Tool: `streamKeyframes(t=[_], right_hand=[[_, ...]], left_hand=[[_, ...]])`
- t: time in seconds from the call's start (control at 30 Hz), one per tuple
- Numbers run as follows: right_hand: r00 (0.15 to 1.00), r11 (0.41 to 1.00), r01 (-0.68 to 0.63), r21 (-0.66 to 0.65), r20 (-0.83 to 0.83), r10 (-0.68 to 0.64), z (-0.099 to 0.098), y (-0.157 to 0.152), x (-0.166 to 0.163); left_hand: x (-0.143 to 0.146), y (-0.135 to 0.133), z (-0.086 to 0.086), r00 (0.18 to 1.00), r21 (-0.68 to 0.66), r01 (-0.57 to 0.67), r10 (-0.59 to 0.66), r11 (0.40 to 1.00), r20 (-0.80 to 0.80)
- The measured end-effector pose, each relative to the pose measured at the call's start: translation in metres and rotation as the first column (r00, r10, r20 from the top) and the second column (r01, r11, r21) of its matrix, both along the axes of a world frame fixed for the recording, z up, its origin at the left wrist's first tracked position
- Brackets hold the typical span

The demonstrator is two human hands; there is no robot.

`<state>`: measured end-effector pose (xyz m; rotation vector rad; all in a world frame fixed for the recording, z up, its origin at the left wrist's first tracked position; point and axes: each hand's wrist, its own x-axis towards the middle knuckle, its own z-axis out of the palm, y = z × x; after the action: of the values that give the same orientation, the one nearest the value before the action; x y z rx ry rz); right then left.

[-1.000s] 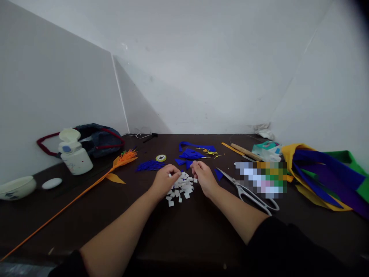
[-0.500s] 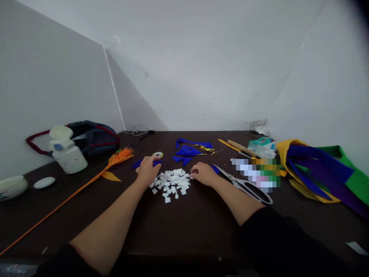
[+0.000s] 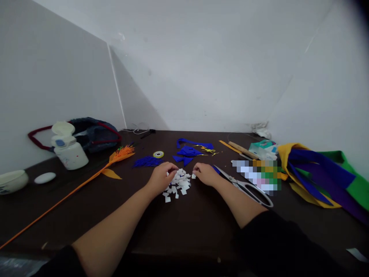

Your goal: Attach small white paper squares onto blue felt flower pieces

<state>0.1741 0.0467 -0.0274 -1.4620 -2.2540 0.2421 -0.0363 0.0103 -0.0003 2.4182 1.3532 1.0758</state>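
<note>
1. At the middle of the frame, a pile of white paper squares point(image 3: 179, 184) lies on the dark table point(image 3: 184, 227).
2. The left hand point(image 3: 160, 179) rests on the pile's left edge, fingers curled close; whether it grips a piece cannot be told.
3. The right hand point(image 3: 205, 174) lies at the pile's right edge, fingers drawn narrow, tips touching a square; any grip cannot be told.
4. Scissors point(image 3: 246, 187) lie just right of that hand; blue scraps point(image 3: 188, 151) lie above the pile.
</note>
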Motion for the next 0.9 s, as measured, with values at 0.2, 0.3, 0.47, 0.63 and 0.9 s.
streamKeyframes(t=[0.2,0.3,0.47,0.63,0.9], right_hand=[[0.999,1.0,-0.022,0.006,-0.032,0.022,-0.002,-0.001,-0.004],[0.992,0.999,-0.033,0.001,-0.125,0.033,0.002,-0.004,-0.008],[0.844,0.986,-0.148,0.072,-0.511,0.164,0.017,-0.02,-0.02],[0.78,0.985,-0.137,0.107,-0.601,0.174,0.022,-0.035,-0.031],[0.75,0.979,-0.187,0.077,-0.632,0.193,0.019,-0.038,-0.035]], left_hand=[[-0.001,0.001,0.0,0.999,-0.033,0.009,-0.008,0.999,0.04],[0.002,-0.001,-0.001,0.992,-0.117,0.034,-0.02,0.993,0.122],[0.011,-0.005,-0.005,0.9,-0.329,0.23,-0.072,0.916,0.431],[0.016,-0.007,-0.005,0.817,-0.374,0.349,-0.083,0.859,0.571],[0.017,-0.005,-0.006,0.823,-0.363,0.337,-0.084,0.869,0.562]])
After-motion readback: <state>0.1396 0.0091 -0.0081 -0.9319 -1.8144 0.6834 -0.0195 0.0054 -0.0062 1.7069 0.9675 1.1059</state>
